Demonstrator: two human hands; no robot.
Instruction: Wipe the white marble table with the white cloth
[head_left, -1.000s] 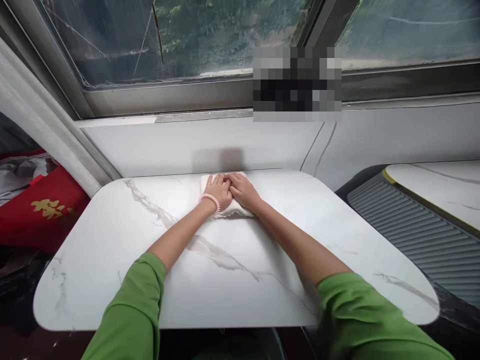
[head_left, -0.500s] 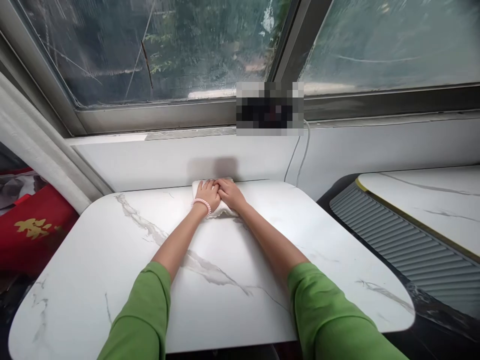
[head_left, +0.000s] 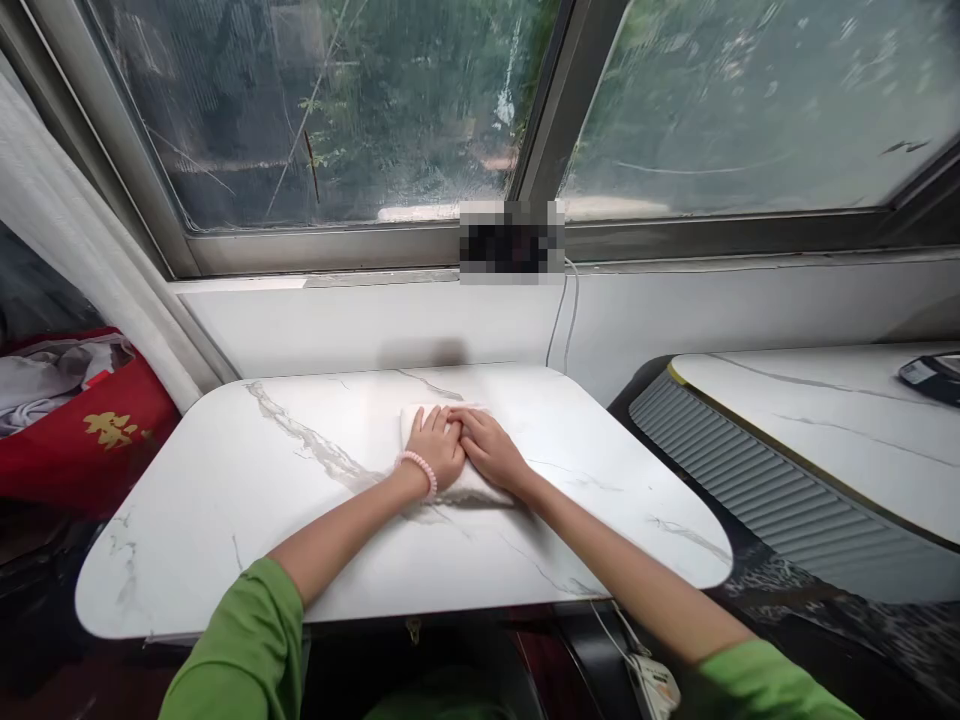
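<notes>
A folded white cloth lies on a white marble-patterned table, near its middle. Both my hands press flat on top of it, side by side. My left hand, with a pink bead bracelet at the wrist, covers the cloth's left part with its fingers stretched forward. Touching it on the right is my right hand, fingers also laid out flat over the cloth. Most of the cloth is hidden beneath my hands. Both arms wear green sleeves.
A white wall and window sill run behind the table, with a cable hanging down. A red cloth with gold print lies at left. A second marble table with a dark device stands right, beside a ribbed grey panel.
My hands and the cloth have slid back from the table's far edge by the wall toward the middle of the table. The view has also shifted, showing more of the right table.
</notes>
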